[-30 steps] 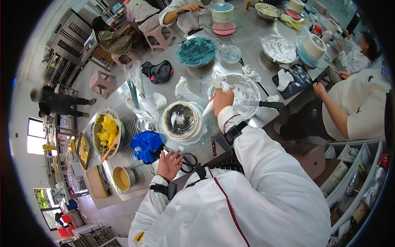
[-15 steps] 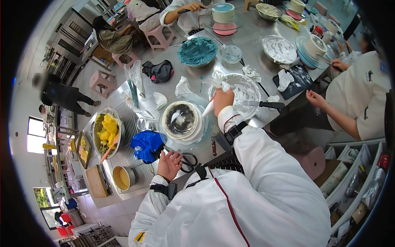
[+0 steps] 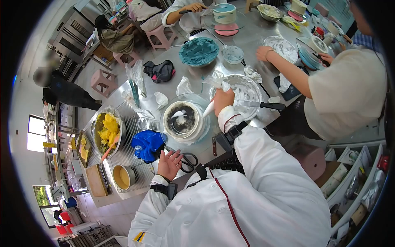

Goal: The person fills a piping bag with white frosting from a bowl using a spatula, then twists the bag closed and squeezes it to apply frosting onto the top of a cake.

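My right hand is closed around a piping bag of white cream, its tip pointing down and left beside the cake. The round cake has a white rim and a dark top with white smears, and it stands on a glass turntable. Palm up, my left hand is open and holds nothing; it is near a blue cloth-like bundle and black scissors. Behind my right hand lies a bowl of white cream, with a black-handled spatula across its rim.
A bowl of yellow cream and a cake tin stand left, by a wire rack. Further back is a bowl of teal cream. A co-worker's arm reaches over the table at right, near another cream bowl.
At right, the co-worker has leaned in and stretched an arm to the white cream bowl. The person in dark clothes at far left has shifted. My hands stay nearly still.
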Demonstrator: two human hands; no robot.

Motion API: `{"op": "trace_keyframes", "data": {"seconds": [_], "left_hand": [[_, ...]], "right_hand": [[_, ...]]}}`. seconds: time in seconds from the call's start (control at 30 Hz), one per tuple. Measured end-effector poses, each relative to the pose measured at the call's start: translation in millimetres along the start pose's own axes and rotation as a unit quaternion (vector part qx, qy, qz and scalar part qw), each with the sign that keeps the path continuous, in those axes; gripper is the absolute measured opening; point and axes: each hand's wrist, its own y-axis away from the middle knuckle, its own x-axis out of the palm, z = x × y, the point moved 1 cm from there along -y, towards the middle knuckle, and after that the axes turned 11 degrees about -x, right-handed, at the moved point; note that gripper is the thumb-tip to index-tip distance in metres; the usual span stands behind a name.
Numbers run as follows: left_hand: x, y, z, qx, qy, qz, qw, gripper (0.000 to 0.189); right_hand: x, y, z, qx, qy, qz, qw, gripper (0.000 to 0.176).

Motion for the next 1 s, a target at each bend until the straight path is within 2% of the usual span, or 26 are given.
{"op": "trace_keyframes", "data": {"seconds": [0.07, 0.13, 0.2, 0.3, 0.37, 0.5, 0.57, 0.67, 0.9, 0.97, 1.0], "left_hand": [[-3.9, -3.5, -0.3, 0.031, -0.003, -0.034, 0.999, 0.074], [-2.9, -1.7, 0.0, 0.013, 0.001, -0.02, 1.0, 0.074], [-1.6, -1.2, -0.1, -0.004, 0.004, -0.007, 1.0, 0.073], [1.2, -0.8, -2.0, 0.023, 0.008, -0.022, 0.999, 0.072], [3.1, 2.2, -2.7, -0.031, 0.005, 0.002, 0.999, 0.071], [-0.7, -1.3, -1.3, -0.044, -0.014, 0.038, 0.998, 0.07], [-5.3, -5.3, -1.2, 0.004, -0.007, -0.014, 1.0, 0.07], [4.0, 1.5, -2.5, -0.023, 0.003, -0.004, 1.0, 0.071], [3.4, 1.4, -3.1, 0.002, 0.009, -0.032, 0.999, 0.073], [4.9, 3.4, -2.8, -0.043, 0.013, 0.023, 0.999, 0.073], [3.5, 1.9, -2.0, -0.043, 0.013, 0.022, 0.999, 0.073]], "right_hand": [[-1.3, -3.8, -9.6, -0.013, 0.014, -0.004, 1.0, 0.022], [1.0, -2.2, -6.7, -0.014, -0.027, 0.006, 1.0, 0.012], [1.6, 2.1, 2.5, 0.005, -0.042, 0.004, 0.999, 0.011], [3.6, 6.8, 13.6, 0.026, -0.055, 0.002, 0.998, 0.009], [4.0, 7.2, 15.2, 0.027, -0.053, 0.001, 0.998, 0.009], [4.1, 1.1, 3.9, -0.003, -0.043, 0.001, 0.999, 0.009], [3.0, -1.7, -3.3, -0.023, -0.03, 0.003, 0.999, 0.009], [4.8, 5.2, 11.3, 0.005, -0.047, -0.001, 0.999, 0.01], [4.4, 8.4, 18.4, 0.017, -0.04, 0.001, 0.999, 0.012], [4.4, 9.0, 19.9, 0.022, -0.032, 0.0, 0.999, 0.013], [4.2, 9.1, 20.4, 0.02, -0.032, -0.003, 0.999, 0.014]]}}
